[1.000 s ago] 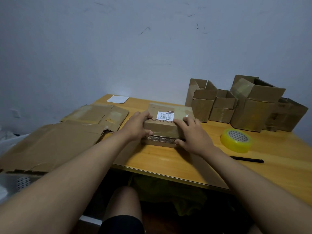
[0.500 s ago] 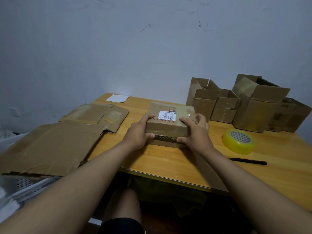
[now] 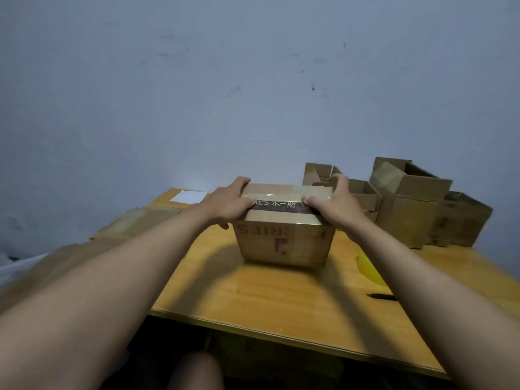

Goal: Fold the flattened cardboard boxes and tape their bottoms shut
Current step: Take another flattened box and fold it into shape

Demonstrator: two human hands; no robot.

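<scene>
A small brown cardboard box (image 3: 284, 243) with upside-down red lettering stands on the wooden table (image 3: 253, 299), its closed flaps facing up under a dark printed tape strip. My left hand (image 3: 228, 205) grips the box's top left edge, thumb on the flaps. My right hand (image 3: 336, 205) grips the top right edge the same way. A yellow tape roll (image 3: 368, 270) lies right of the box, mostly hidden behind my right forearm.
Several folded open boxes (image 3: 408, 209) stand at the table's back right. Flattened cardboard sheets (image 3: 135, 220) lie at the left, with a white paper (image 3: 190, 196) at the far corner. A black pen (image 3: 381, 296) lies near my right arm.
The box was turned from lying flat with its label up to standing upright with the taped flaps on top. Both hands shifted to its top edges. The camera tilted up.
</scene>
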